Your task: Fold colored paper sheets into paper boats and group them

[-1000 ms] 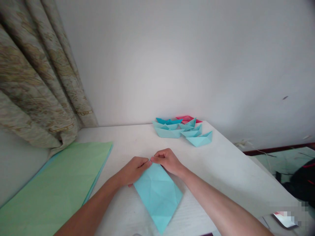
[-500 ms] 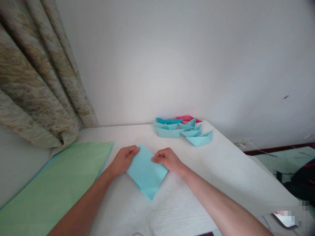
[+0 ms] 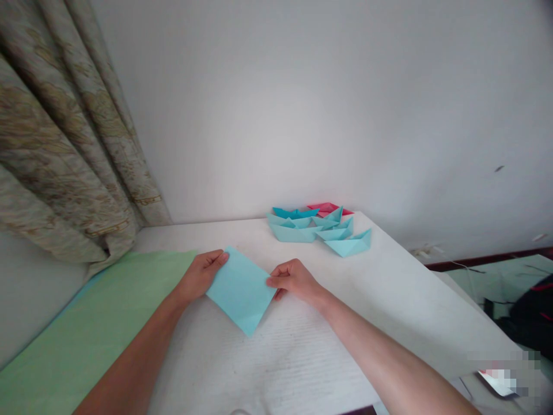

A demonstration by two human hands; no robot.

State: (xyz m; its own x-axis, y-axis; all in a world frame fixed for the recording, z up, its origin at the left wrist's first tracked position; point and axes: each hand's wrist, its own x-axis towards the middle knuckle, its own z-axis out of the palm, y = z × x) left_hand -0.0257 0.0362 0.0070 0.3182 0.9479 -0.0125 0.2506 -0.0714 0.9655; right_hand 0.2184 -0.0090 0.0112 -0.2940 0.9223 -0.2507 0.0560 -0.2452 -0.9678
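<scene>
Since the previous frame, the folded pale blue paper [image 3: 241,291] has shifted further toward the person's left, and the left hand [image 3: 199,278] has gone with it, while the right hand [image 3: 294,280] has barely moved. The hands stand apart with the paper between them. The left hand grips the sheet along its upper left side, and the right fingertips [image 3: 271,282] pinch its right corner. The sheet sits diamond-wise, one point toward the person, with a fold running across its lower part. Whether it touches the surface below cannot be told.

Beneath the hands runs a white, finely grained table [image 3: 328,351]. Ahead of the right hand, toward the far edge, sits a cluster of pale blue paper boats [image 3: 298,231], with a deeper blue boat [image 3: 294,213] and a pink boat [image 3: 327,207] behind them. Left of the left hand lies a stack of green paper sheets [image 3: 99,323], a blue edge showing beneath. Farther left hangs a beige patterned curtain [image 3: 64,144], and a white wall [image 3: 302,109] rises beyond the table. Well right of the right hand, past the table's edge, are a dark red wooden strip [image 3: 479,258] and a black bag [image 3: 529,311]. Below them, a shiny object is too blurred to tell.
</scene>
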